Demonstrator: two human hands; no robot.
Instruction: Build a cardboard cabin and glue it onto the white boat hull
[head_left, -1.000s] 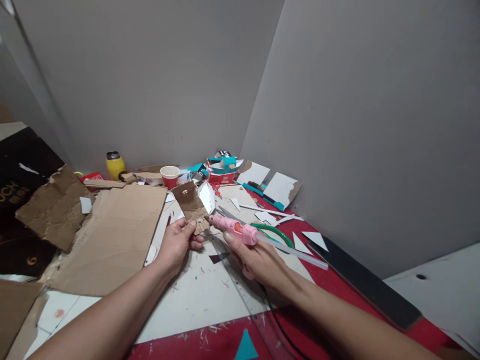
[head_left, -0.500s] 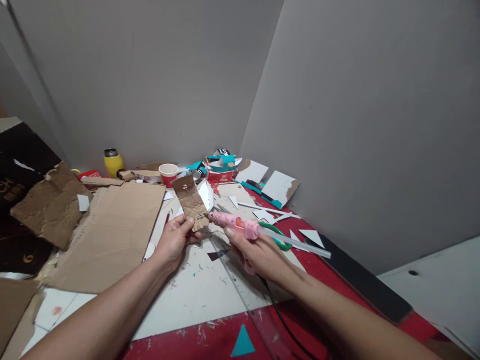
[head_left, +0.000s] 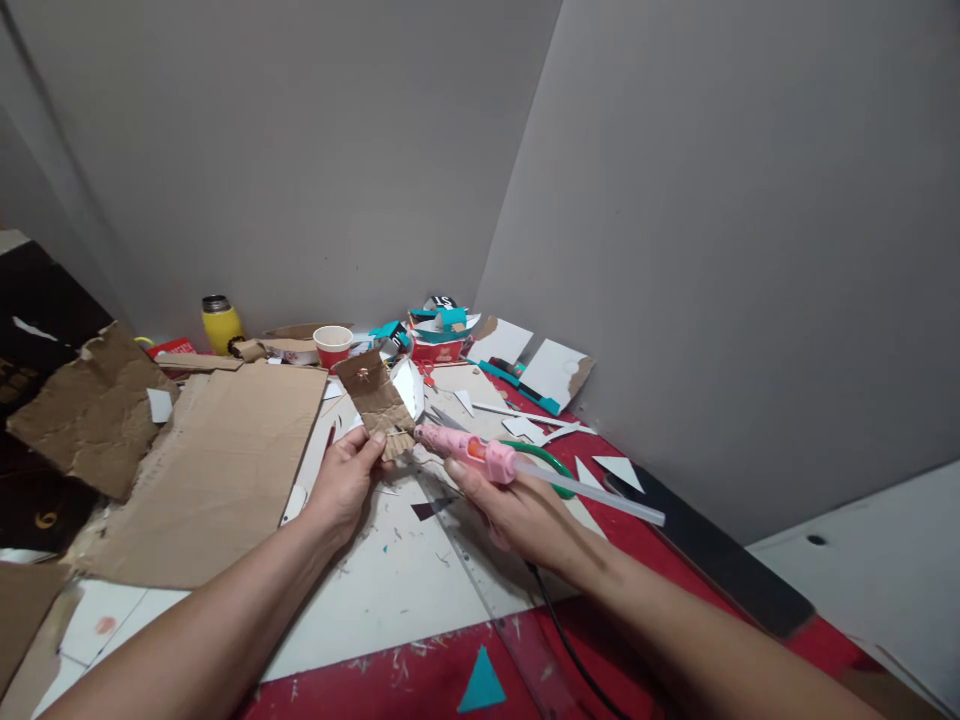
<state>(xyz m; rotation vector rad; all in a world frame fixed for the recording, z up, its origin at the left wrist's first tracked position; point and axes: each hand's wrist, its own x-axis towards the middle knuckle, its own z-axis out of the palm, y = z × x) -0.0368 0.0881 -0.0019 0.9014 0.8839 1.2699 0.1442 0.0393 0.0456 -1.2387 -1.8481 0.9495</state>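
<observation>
left hand (head_left: 341, 485) pinching cardboard (head_left: 373, 398), glue-gun (head_left: 469, 452) seemingly touching

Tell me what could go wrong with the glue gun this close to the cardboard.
1. The nozzle of the glue gun sits beside the left hand pinching the cardboard piece; hot glue may burn its fingers.
2. The cardboard piece is held only at its lower edge, so it might flex under the nozzle.
3. The black cord trailing below the right hand could snag on scraps.
</observation>
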